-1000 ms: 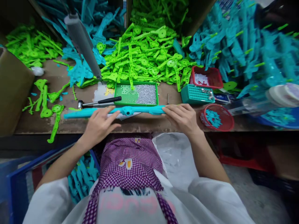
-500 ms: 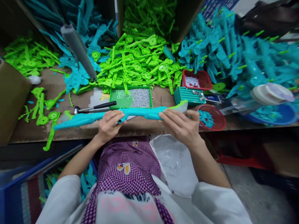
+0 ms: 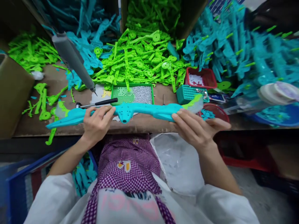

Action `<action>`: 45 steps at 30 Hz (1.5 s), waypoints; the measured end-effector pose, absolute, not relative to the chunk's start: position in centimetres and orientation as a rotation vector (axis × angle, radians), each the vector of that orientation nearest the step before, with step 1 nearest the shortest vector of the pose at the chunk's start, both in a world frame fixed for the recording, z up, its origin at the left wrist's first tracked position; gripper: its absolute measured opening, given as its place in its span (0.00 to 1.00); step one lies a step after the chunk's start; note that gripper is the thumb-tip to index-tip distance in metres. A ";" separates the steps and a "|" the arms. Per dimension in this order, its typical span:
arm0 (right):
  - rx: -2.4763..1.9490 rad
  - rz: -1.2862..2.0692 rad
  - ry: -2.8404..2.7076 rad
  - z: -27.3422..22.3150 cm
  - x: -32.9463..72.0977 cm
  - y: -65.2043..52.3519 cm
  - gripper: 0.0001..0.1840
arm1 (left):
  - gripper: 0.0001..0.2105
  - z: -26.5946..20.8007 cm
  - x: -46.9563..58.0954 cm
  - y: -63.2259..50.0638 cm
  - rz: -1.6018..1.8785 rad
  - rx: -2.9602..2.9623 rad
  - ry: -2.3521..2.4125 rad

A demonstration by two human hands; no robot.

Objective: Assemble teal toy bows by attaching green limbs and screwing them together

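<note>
Left hand (image 3: 97,124) grips the turquoise part (image 3: 125,112); right hand (image 3: 197,130), thumb spread, touches its right half.

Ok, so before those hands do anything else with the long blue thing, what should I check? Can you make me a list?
1. Left hand on the long blue piece: ok.
2. Right hand near its other end: ok, fingers touch it.
3. Hanging grey tool away from both hands: ok, its tip points at the table.
4. Hammer put down: ok, lying beyond the piece.
5. Silvery bits inside the green tray: ok, heaped at its right side.
6. Underside of the piece: cannot tell, it's hidden.
</note>
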State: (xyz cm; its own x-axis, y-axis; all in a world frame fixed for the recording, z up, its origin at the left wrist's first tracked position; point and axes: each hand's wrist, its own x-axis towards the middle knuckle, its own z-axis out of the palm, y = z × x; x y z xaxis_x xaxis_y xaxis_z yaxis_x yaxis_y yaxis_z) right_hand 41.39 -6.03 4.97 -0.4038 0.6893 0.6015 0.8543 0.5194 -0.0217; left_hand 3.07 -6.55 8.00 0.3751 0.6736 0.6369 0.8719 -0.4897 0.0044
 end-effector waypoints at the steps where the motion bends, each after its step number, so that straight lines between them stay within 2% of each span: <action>1: -1.276 -0.368 -2.200 4.6 41.6 -6.0 0.15 | 0.13 8.0 2.7 -6.4 -0.877 -2.270 -1.316; 4: -1.256 -0.421 -2.150 2.4 41.0 -6.1 0.11 | 0.12 6.9 1.9 -6.0 -0.941 -2.134 -1.244; 8: -1.320 -0.558 -1.957 -2.0 38.2 -6.1 0.05 | 0.06 2.7 2.4 -5.7 -1.019 -1.988 -1.388; 11: -1.226 -0.690 -1.872 -4.5 36.7 -6.0 0.04 | 0.09 -0.5 3.1 -5.9 -1.118 -1.941 -1.649; 15: -1.013 -0.878 -1.767 -6.3 36.4 -5.7 0.02 | 0.10 -2.8 3.3 -6.6 -1.154 -1.942 -1.774; 20: -1.149 -0.664 -1.911 -7.1 36.2 -6.5 0.01 | 0.08 -4.3 3.2 -7.2 -1.146 -1.961 -1.746; 25: -1.067 -0.347 -1.989 -4.8 35.2 -7.6 0.11 | 0.08 -5.8 4.0 -7.7 -1.144 -1.993 -1.823; 29: -1.254 -0.258 -1.802 -1.2 33.7 -6.6 0.03 | 0.09 -6.2 4.7 -8.1 -1.093 -2.039 -1.968; 35: -1.243 0.190 -1.297 5.3 27.6 -1.5 0.13 | 0.10 -2.7 4.5 -9.0 -0.767 -2.290 -2.008; 39: -1.070 0.494 -1.448 7.3 23.7 1.6 0.17 | 0.23 -0.5 2.1 -8.3 -0.573 -2.394 -2.071; 41: -1.040 0.614 -1.584 8.2 22.1 3.2 0.19 | 0.23 -0.3 0.9 -7.5 -0.491 -2.453 -2.125; 43: -0.985 0.706 -1.701 9.3 19.9 5.4 0.26 | 0.20 -0.5 0.2 -6.9 -0.466 -2.515 -2.129; 45: -0.817 0.770 -1.766 10.3 16.6 8.5 0.40 | 0.18 -0.8 0.1 -6.6 -0.521 -2.506 -2.117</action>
State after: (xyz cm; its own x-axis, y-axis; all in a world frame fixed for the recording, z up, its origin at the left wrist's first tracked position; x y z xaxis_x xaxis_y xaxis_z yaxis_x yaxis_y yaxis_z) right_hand 16.62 8.47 10.27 -0.2705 0.8128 0.5159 0.1751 0.5685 -0.8038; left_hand 0.09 -6.65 -0.77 0.1456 0.9819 0.1208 0.9259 -0.1783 0.3332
